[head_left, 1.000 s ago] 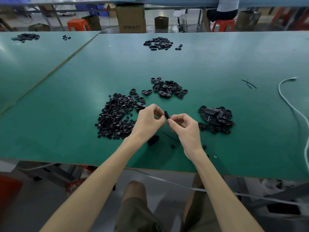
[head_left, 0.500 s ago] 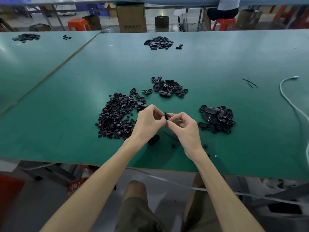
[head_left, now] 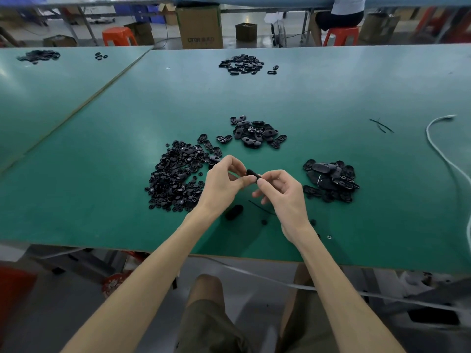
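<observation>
Thumb and forefinger of the left hand (head_left: pixel 224 186) pinch one end of a small black oval part (head_left: pixel 252 173), and the curled fingertips of the right hand (head_left: pixel 283 196) nip its other end, so both hands grip the same piece just above the table, at the middle of the frame. The remaining fingers of each hand are loosely bent and hold nothing.

This looks like the fitting step: two pieces being pressed or twisted together between the fingertips. Whether they have seated is too small to tell.

Just below the hands lie a lone black oval shell (head_left: pixel 234 212) and a thin black strand (head_left: pixel 262 208) on the green table (head_left: pixel 102 200). Left of the hands spreads a heap of small round pieces (head_left: pixel 175 179); above centre sits a pile of oval shells (head_left: pixel 257 135); to the right is a stack of larger ovals (head_left: pixel 331 178).

Next, judging by the layout, the joined piece needs a firm squeeze, then a place on one pile, and a fresh part picked.
</observation>
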Demonstrator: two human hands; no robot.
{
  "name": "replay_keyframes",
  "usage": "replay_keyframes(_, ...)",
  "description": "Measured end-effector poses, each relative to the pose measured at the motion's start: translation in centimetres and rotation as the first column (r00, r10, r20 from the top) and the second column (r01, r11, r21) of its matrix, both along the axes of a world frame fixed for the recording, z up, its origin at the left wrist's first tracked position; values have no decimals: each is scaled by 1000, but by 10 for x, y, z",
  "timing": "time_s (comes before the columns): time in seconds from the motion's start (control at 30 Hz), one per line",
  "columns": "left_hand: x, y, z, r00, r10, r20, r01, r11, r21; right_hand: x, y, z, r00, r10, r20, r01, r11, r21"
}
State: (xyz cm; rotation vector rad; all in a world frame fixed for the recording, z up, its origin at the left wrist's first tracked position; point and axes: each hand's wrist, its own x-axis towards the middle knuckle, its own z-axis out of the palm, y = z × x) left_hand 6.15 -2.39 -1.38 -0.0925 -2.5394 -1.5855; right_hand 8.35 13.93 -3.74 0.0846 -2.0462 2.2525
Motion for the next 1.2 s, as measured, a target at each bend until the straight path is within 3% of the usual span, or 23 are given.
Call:
replay_keyframes(0.27,2,-3,5,987,-123,101,93,961,260,-1,-1,-1,1000,-24,5,24,1000,2)
replay_keyframes(0.6,4,-8,6,918,-336,213,188,839,511,-3,0,-5,995,-95,18,96,995,-23)
replay_keyframes(1.2,7,-4,8,904,-317,285,130,842,523,-4,2,-7,995,-98,22,99,994,-39)
